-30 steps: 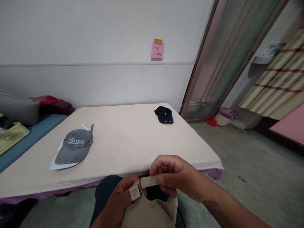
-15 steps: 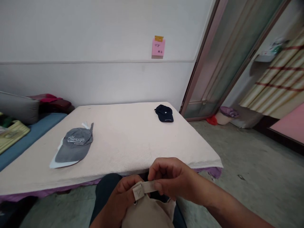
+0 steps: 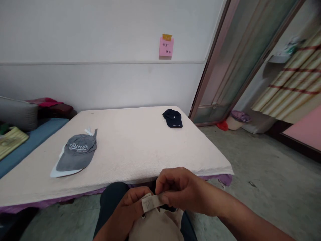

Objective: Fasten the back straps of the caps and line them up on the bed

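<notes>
A beige cap (image 3: pixel 155 227) lies over my lap at the bottom of the view, its lower part cut off by the frame. My left hand (image 3: pixel 131 207) is closed on the cap's edge beside the light fabric tab of its back strap (image 3: pixel 152 202). The strap's other end is pinched between thumb and fingers of my right hand (image 3: pixel 179 189). On the bed, to the left, a grey cap (image 3: pixel 79 154) with white lettering rests on top of a white one (image 3: pixel 56 172). A dark navy cap (image 3: pixel 172 118) sits farther back on the right.
The bed (image 3: pixel 125 144) has a cream cover and reaches the white wall. A grey cushion (image 3: pixel 18 112) and a yellow-green tray (image 3: pixel 12 142) are at the far left. To the right stand a sliding door (image 3: pixel 218 63) and a bin (image 3: pixel 237 120).
The view has shifted slightly. Both hands keep their grip on the strap, and its tab now lies flatter against the strap.
</notes>
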The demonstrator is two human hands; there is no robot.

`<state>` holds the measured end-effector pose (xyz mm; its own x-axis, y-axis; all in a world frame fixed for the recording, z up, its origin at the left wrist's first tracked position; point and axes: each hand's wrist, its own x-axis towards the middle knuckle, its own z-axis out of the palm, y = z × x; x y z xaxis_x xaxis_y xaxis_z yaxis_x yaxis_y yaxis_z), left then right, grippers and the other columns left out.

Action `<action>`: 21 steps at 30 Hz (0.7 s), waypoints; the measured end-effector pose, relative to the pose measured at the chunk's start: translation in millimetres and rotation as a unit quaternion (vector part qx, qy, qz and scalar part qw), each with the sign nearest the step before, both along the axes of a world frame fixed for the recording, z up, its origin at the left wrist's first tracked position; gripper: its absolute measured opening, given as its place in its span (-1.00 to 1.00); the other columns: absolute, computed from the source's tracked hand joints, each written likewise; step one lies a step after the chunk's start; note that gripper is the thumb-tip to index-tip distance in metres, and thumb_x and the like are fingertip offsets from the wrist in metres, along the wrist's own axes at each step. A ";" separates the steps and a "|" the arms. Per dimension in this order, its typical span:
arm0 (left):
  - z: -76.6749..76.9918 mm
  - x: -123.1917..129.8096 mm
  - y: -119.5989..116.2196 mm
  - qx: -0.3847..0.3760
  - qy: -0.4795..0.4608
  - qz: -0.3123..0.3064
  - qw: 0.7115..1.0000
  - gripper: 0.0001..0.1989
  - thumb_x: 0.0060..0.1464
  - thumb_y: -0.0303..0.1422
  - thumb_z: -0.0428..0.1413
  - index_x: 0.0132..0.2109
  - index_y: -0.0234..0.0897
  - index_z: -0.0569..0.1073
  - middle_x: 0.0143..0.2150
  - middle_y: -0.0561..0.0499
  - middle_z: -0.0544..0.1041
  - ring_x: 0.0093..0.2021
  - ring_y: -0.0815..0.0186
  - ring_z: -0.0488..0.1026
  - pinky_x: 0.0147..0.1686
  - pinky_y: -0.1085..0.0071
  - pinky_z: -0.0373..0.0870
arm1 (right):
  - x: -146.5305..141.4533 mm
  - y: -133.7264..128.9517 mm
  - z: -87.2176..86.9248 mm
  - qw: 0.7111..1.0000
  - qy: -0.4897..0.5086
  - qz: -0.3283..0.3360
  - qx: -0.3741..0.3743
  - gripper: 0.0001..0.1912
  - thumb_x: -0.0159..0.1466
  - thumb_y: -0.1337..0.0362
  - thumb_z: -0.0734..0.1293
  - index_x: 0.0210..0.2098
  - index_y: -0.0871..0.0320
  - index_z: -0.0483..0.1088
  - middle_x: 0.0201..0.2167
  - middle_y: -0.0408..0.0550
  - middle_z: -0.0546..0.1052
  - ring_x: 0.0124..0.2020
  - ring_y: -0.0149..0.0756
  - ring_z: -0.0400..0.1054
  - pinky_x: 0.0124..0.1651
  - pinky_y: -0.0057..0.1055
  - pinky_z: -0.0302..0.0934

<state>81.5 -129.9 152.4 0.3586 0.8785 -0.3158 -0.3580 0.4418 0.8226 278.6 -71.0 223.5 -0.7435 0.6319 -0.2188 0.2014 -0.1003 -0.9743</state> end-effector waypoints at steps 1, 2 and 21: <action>0.8 0.3 0.1 -0.001 0.003 -0.005 1.000 -0.70 -0.14 -0.18 0.31 -0.49 -0.33 0.46 -0.62 0.16 0.24 -0.61 0.51 0.03 -0.60 0.54 -0.05 | -0.5 0.1 0.1 1.000 -0.008 0.002 0.009 -0.87 0.13 0.45 0.31 -0.31 0.20 0.44 -0.52 -0.21 0.40 -0.52 -0.54 0.18 -0.53 -0.62 -0.01; 1.6 0.6 0.2 0.000 0.006 -0.009 1.000 -0.70 -0.15 -0.17 0.31 -0.49 -0.33 0.46 -0.62 0.16 0.24 -0.60 0.51 0.03 -0.59 0.54 -0.05 | -0.9 0.2 0.3 1.000 -0.014 0.004 0.017 -0.85 0.12 0.47 0.30 -0.31 0.20 0.44 -0.52 -0.22 0.40 -0.52 -0.54 0.18 -0.53 -0.62 -0.02; 2.7 -3.1 -4.7 -0.003 0.100 0.049 0.994 -0.67 -0.17 -0.07 0.30 -0.41 -0.26 0.60 -0.51 0.06 0.41 -0.47 0.37 0.22 -0.50 0.51 0.17 | -10.6 3.0 -5.3 0.999 -0.018 -0.011 0.039 -0.93 0.08 0.40 0.35 -0.39 0.20 0.43 -0.58 -0.24 0.36 -0.55 -0.54 0.18 -0.55 -0.62 0.05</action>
